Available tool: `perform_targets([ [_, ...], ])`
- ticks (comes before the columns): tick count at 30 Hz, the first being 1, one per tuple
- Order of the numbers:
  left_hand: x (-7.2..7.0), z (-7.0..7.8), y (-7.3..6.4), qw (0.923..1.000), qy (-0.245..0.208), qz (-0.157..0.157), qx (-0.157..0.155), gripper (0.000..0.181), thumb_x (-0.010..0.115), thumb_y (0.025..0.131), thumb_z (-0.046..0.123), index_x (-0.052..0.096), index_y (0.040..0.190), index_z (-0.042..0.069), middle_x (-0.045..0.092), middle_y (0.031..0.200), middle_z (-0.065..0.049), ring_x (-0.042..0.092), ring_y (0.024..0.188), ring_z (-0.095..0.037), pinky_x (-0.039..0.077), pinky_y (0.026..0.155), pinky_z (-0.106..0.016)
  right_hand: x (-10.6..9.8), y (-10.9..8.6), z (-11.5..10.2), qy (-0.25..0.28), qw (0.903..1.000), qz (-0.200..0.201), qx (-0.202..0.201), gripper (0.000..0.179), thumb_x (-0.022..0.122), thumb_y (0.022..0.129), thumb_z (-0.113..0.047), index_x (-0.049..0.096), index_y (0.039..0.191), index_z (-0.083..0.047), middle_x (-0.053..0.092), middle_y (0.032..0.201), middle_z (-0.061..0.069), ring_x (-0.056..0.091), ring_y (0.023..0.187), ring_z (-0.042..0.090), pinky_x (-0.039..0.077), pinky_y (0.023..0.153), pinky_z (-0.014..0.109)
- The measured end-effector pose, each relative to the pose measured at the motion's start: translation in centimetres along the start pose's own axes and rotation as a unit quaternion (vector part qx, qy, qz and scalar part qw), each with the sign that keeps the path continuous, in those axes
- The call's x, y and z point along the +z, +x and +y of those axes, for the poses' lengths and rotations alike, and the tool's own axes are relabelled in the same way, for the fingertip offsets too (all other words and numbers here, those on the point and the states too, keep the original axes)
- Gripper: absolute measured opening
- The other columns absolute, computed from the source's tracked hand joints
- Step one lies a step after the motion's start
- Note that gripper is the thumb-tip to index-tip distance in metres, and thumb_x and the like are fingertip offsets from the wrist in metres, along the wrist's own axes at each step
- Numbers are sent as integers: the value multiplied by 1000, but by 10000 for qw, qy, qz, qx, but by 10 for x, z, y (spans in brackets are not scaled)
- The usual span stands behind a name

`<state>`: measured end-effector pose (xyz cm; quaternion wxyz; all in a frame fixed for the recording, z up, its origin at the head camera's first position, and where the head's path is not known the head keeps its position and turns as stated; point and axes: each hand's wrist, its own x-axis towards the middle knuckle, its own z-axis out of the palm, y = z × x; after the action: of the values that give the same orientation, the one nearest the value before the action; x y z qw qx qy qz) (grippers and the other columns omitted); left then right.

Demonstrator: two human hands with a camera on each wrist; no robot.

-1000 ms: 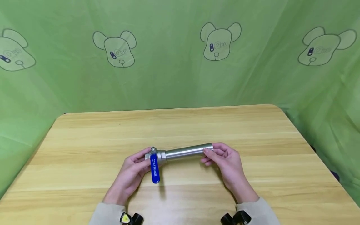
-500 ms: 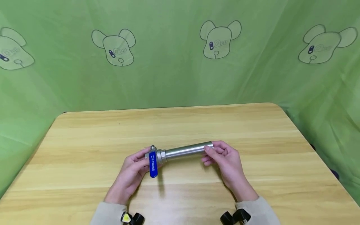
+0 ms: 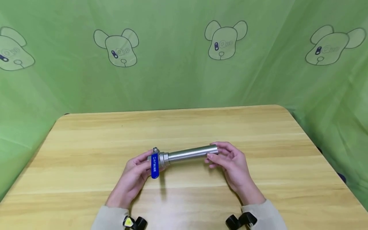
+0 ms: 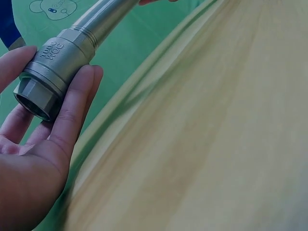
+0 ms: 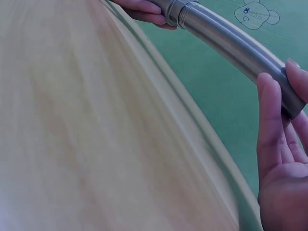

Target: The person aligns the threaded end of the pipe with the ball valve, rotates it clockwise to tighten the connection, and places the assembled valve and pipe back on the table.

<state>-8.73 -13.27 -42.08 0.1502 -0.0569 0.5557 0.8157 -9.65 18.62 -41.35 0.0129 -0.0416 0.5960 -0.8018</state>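
Note:
A steel ball valve [image 4: 60,60] with a blue lever handle [image 3: 155,166] is joined to a straight metal pipe [image 3: 191,154]. My left hand [image 3: 133,177] grips the valve body between thumb and fingers, at the left end. In the left wrist view the valve's open hex end faces the palm, and "1000 WOG" stands on its body. At the other end, my right hand [image 3: 234,169] holds the pipe between thumb and fingertips. Threads show where the pipe [image 5: 231,41] meets the valve in the right wrist view. The assembly is held above the table, its right end slightly farther back.
The wooden table [image 3: 184,127] spreads under both hands. Behind it hangs a green curtain [image 3: 172,80] printed with bear heads. Black wrist devices [image 3: 241,221] sit at both grey sleeves [image 3: 264,217].
The blue lever appears shorter and shifted slightly left and up in the head view. My right fingers have shifted on the pipe's end, with the index finger now higher along it.

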Motion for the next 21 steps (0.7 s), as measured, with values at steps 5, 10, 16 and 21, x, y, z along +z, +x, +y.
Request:
perform_targets([
  [5,1,-1,-1,10000,-13,-50,-11,68,61,98,-3,36,161,-7,62,151,-23,78,106,-14,63,104,-28,1,-1,-1,-376,9988,260,152,29,76,92,8,69,115,-8,80,95,0,79,76,17,69,66,28],
  [10,3,-4,-1,9999,-37,73,122,66,59,97,-6,38,159,-9,65,148,-23,79,104,-12,64,101,-27,0,-2,-2,-352,9992,162,59,35,75,91,10,70,120,-8,78,105,0,77,93,13,70,81,30],
  [16,5,-4,0,9999,-41,-30,147,65,60,97,-6,39,158,-11,70,142,-19,79,106,-14,64,104,-32,-3,-2,-3,-280,9995,150,31,33,74,89,13,72,113,-9,78,101,1,75,88,13,71,82,32],
  [21,7,-2,1,9999,-3,48,129,65,61,96,-6,42,158,-9,68,144,-22,78,109,-15,65,103,-32,-1,0,-5,-560,9981,237,60,24,78,90,7,71,109,-7,79,95,1,76,80,14,70,75,30],
])
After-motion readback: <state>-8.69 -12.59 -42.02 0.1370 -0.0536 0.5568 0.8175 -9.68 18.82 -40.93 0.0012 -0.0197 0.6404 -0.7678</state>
